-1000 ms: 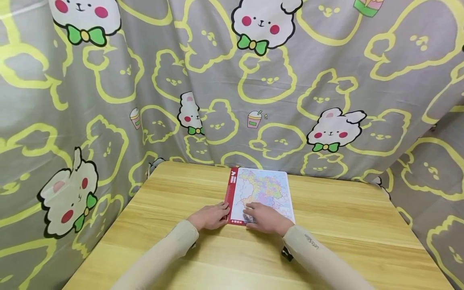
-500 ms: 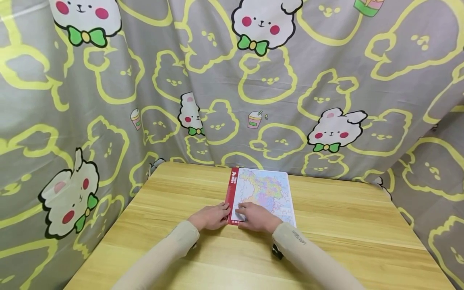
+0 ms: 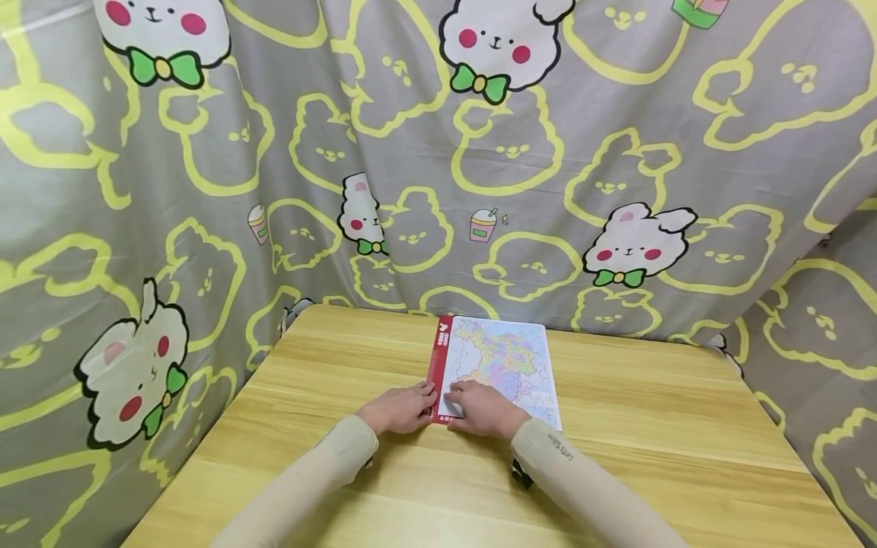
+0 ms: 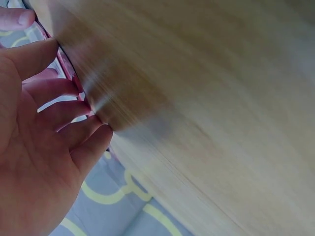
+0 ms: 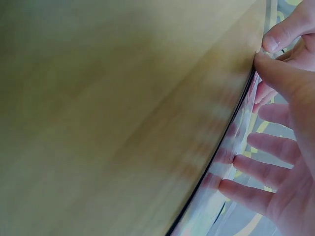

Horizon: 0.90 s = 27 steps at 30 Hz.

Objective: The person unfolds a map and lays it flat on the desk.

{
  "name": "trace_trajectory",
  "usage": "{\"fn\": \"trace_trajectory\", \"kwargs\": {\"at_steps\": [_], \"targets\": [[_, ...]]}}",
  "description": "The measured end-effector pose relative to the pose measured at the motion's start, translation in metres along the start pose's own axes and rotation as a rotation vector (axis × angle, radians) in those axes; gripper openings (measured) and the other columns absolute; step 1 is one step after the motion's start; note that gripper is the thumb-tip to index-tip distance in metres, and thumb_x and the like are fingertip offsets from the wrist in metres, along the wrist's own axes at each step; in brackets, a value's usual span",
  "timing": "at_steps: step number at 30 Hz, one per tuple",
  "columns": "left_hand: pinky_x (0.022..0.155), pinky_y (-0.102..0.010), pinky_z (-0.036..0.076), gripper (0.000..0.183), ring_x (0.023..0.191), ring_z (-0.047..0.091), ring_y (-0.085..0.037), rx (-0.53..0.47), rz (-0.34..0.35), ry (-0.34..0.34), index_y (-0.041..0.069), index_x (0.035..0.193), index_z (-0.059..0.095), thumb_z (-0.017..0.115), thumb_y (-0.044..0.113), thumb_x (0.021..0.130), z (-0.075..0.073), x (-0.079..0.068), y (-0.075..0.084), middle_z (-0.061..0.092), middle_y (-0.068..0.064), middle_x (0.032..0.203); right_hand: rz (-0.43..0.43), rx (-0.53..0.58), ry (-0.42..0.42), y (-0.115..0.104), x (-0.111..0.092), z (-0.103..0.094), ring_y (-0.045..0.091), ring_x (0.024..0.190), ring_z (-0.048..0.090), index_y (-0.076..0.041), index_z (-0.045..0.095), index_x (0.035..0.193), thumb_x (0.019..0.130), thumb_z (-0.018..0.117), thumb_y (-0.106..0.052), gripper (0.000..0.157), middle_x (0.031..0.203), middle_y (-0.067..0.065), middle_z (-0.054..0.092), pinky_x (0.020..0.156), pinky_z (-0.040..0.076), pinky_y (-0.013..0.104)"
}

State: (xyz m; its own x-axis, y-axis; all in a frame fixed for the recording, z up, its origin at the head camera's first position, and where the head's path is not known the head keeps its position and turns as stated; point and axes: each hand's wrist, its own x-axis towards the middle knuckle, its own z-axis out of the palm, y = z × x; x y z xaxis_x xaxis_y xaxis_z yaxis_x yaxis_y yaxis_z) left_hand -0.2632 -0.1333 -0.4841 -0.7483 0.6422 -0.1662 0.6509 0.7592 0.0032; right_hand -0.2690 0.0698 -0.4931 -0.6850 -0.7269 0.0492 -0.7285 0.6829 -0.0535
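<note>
A flat, glossy map board [image 3: 496, 352] with a red band down its left side lies on the wooden table. My left hand [image 3: 399, 409] rests at the near left corner, fingertips on the red band. In the left wrist view, the fingers of that hand [image 4: 49, 137] are slightly bent along the board's edge. My right hand [image 3: 488, 409] lies over the lower left part of the map. Its thumb is at the near edge, and its fingers [image 5: 261, 169] are spread fairly straight, tips on the shiny surface. Part of the map is hidden under this hand.
The wooden table [image 3: 658, 411] extends around the board on all sides. A grey curtain [image 3: 411, 137] with yellow outlines and white cartoon animals hangs behind the table and along both sides. The board's far edge lies close to the table's back edge.
My right hand has slid left across the lower part of the map, closer to my left hand, then stayed there. The left hand and the board look almost unmoved.
</note>
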Motion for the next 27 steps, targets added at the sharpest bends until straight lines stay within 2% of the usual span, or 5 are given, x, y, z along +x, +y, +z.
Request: {"fn": "trace_trajectory", "kwargs": {"at_steps": [7,17,22,27], "targets": [[0.103,-0.039,0.037,0.052,0.134,0.036,-0.028,0.010,0.014,0.007,0.004,0.139,0.046,0.052,0.032,0.096,-0.001,0.000,0.001,0.040,-0.016,0.145,-0.029,-0.046,0.005,0.000,-0.001,0.000,0.025,0.111,0.057,-0.009,0.065,0.118,0.088,0.064,-0.042,0.044,0.120,0.011,0.061,0.093,0.045,0.037],[0.102,-0.038,0.038,0.051,0.134,0.036,-0.027,0.011,0.005,-0.016,0.005,0.140,0.046,0.052,0.032,0.097,-0.003,0.000,0.002,0.039,-0.015,0.146,-0.079,-0.047,0.032,0.006,-0.004,-0.003,0.022,0.102,0.062,-0.012,0.065,0.117,0.093,0.056,-0.043,0.040,0.115,0.008,0.064,0.088,0.049,0.035],[0.103,-0.038,0.038,0.052,0.134,0.036,-0.027,0.009,0.002,-0.015,0.004,0.140,0.046,0.053,0.032,0.097,-0.004,-0.001,0.003,0.039,-0.015,0.146,-0.144,-0.047,0.073,0.007,-0.008,-0.008,0.019,0.096,0.064,-0.013,0.066,0.110,0.096,0.053,-0.037,0.030,0.108,0.005,0.066,0.084,0.050,0.034],[0.104,-0.038,0.036,0.052,0.135,0.035,-0.027,-0.004,-0.005,-0.016,0.003,0.140,0.046,0.053,0.031,0.097,-0.004,-0.002,0.004,0.038,-0.016,0.146,-0.138,-0.074,0.090,0.006,-0.013,-0.016,0.017,0.092,0.065,-0.013,0.066,0.111,0.099,0.049,-0.033,0.028,0.105,0.002,0.067,0.082,0.051,0.033]]}}
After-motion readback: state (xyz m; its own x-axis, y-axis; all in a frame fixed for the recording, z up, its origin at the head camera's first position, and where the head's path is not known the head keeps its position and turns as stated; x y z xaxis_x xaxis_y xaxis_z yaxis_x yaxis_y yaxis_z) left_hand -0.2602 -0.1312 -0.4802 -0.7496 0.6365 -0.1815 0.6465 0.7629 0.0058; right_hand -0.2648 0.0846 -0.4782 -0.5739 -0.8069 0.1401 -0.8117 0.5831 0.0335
